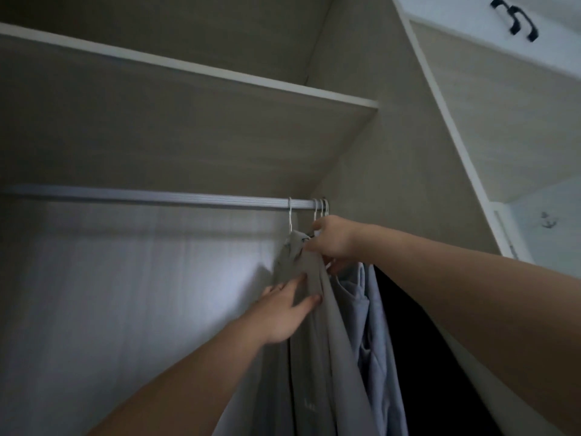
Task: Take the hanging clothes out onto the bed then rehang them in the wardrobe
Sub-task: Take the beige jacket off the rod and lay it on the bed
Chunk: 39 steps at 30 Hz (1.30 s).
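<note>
Pale wood-grain boards line the inside of the wardrobe [361,146], dim everywhere except for a soft patch of light on the back panel [125,278].

At the right end of the rail [157,196], close to the side panel [386,184], a grey garment [317,335] hangs from one of the white hangers [290,214], its collar bunched just under the hook. The right hand [333,242] is curled round that bunched top, fingers closed on the cloth where it meets the hanger neck. Lower down, the left hand [283,309] lies against the front of the same garment, with its fingers straight and slightly spread and its thumb resting on the fabric beside them.

Just to the right of the grey piece, touching it, hangs a light blue garment [375,309]. A black garment [418,328] is next, nearest the side panel. Their hooks sit tight together at the very end of the rail, while the grey one's hook is a little apart to the left. The rest of the rail runs bare to the left edge of the view.

Above the rail, a shelf [195,73] with a white front edge spans the compartment. Beyond the side panel, at the upper right corner, is a white cupboard door [471,14] with two black handles [518,22].
</note>
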Motion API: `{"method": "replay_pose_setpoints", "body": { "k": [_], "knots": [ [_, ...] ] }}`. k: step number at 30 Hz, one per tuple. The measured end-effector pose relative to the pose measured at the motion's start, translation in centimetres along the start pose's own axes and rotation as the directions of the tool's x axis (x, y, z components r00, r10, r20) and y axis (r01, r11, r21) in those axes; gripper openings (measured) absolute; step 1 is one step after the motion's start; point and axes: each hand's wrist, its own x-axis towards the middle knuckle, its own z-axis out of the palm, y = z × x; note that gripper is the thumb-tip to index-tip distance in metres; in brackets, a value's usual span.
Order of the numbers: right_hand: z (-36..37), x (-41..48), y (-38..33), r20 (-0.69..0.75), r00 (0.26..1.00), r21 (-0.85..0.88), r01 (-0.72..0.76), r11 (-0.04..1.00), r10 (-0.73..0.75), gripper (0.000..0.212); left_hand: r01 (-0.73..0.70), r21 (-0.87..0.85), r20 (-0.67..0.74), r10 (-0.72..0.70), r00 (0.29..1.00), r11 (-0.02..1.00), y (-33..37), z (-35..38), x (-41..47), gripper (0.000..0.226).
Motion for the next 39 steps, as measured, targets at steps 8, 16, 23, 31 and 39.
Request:
{"method": "replay_pose_setpoints", "body": {
  "k": [8,16,23,31,39],
  "knots": [
    [1.3,4.0,-1.9,0.055,0.955,0.172,-0.298,0.939,0.293,0.023,-0.079,-0.075,0.017,0.081,0.997,0.994,-2.7,1.0,1.5,0.072],
    [3.2,5.9,-2.3,-0.173,0.931,0.241,-0.275,0.931,0.320,0.028,-0.102,-0.237,0.033,0.113,0.993,0.966,-3.9,2.6,4.2,0.075],
    [3.7,7.0,-0.5,-0.289,0.935,0.245,-0.136,0.960,0.206,0.039,-0.107,-0.270,-0.006,0.110,0.994,0.957,-5.0,4.7,5.2,0.077],
    [2.3,6.1,0.6,-0.467,0.871,0.311,-0.002,0.950,0.154,0.023,-0.145,-0.201,-0.226,0.098,0.969,0.969,-5.3,4.7,5.9,0.068],
    [-2.8,-0.3,1.2,-0.533,0.791,-0.497,-0.006,0.868,-0.300,0.031,-0.182,-0.186,-0.703,-0.001,0.711,0.965,-1.6,3.6,4.4,0.055]
  ]
}}
